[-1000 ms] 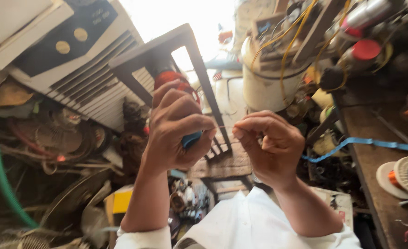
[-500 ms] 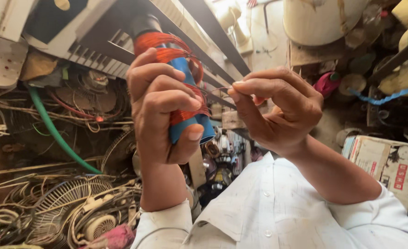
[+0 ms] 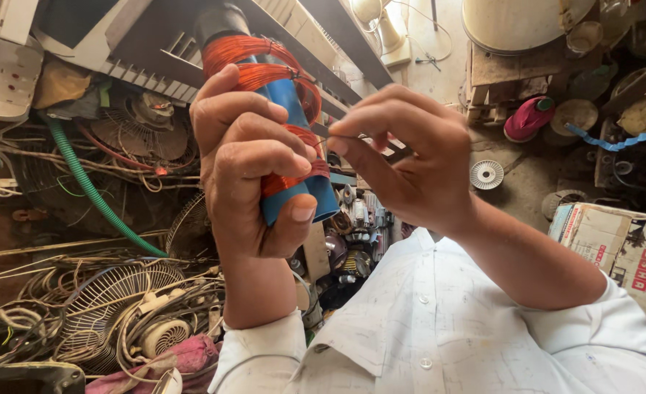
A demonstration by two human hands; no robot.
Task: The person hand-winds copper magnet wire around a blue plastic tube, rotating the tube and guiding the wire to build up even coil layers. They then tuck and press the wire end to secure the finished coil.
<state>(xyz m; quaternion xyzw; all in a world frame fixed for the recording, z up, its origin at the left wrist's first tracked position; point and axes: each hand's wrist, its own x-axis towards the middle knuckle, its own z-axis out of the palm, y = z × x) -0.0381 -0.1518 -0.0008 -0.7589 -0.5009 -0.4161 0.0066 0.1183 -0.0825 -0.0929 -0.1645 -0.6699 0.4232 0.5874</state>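
Observation:
My left hand (image 3: 253,164) grips a blue tube (image 3: 294,109) wound with bands of thin orange-red wire (image 3: 261,62); its fingers wrap the tube's middle and the thumb presses near its lower end. My right hand (image 3: 407,157) is just right of the tube, thumb and forefinger pinched together on something thin, probably the wire's end, close to the windings. What sits in the pinch is too small to make out. Both arms wear white sleeves (image 3: 439,328).
Below lie tangled cables (image 3: 16,328), a green hose (image 3: 93,193), fan guards (image 3: 111,299) and fan motors. A grey slatted appliance panel (image 3: 155,51) is behind the tube. A cardboard box (image 3: 614,244), a red spool (image 3: 527,117) and a white disc (image 3: 487,174) lie to the right.
The view has closed in on both hands. The blue tube with its wire windings now shows more fully, and my right hand's pinched fingers have moved up against the windings.

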